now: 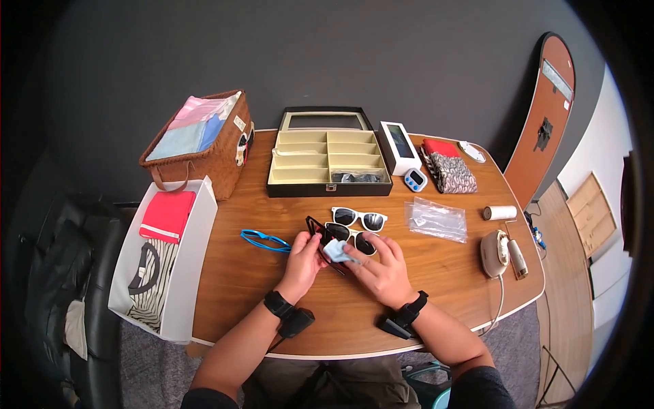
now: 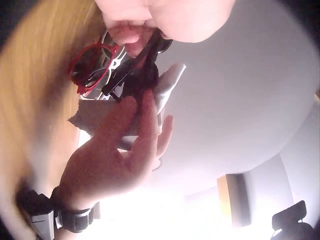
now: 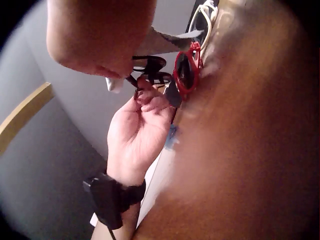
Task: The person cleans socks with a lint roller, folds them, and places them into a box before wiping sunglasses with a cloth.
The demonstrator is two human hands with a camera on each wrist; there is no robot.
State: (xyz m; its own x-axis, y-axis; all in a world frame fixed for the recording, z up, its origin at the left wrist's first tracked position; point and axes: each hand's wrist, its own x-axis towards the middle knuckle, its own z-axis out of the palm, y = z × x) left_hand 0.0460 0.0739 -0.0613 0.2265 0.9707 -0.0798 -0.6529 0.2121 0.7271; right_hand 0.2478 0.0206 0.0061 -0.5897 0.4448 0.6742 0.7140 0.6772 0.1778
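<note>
Black-framed sunglasses (image 1: pixel 315 225) are held up over the table, pinched by my left hand (image 1: pixel 304 264). My right hand (image 1: pixel 385 274) grips a light blue-grey cloth (image 1: pixel 336 251), which is folded about a lens of the black pair. In the left wrist view, the cloth (image 2: pixel 95 116) hangs below the right hand's fingers. Red-framed sunglasses (image 3: pixel 186 73) lie on the table just beyond the hands, mostly hidden by them in the head view. White-framed sunglasses (image 1: pixel 360 218) and a cream-framed pair (image 1: pixel 368 243) lie behind. Blue glasses (image 1: pixel 266 240) rest left of the left hand.
An open display case (image 1: pixel 330 191) holds dark glasses in one compartment. A white bin (image 1: pixel 186 300) and brown basket (image 1: pixel 228 160) with folded cloths stand left. Clear plastic bags (image 1: pixel 437 221), a timer (image 1: pixel 415 180), a white box (image 1: pixel 407 163) and a corded appliance (image 1: pixel 495 253) lie right.
</note>
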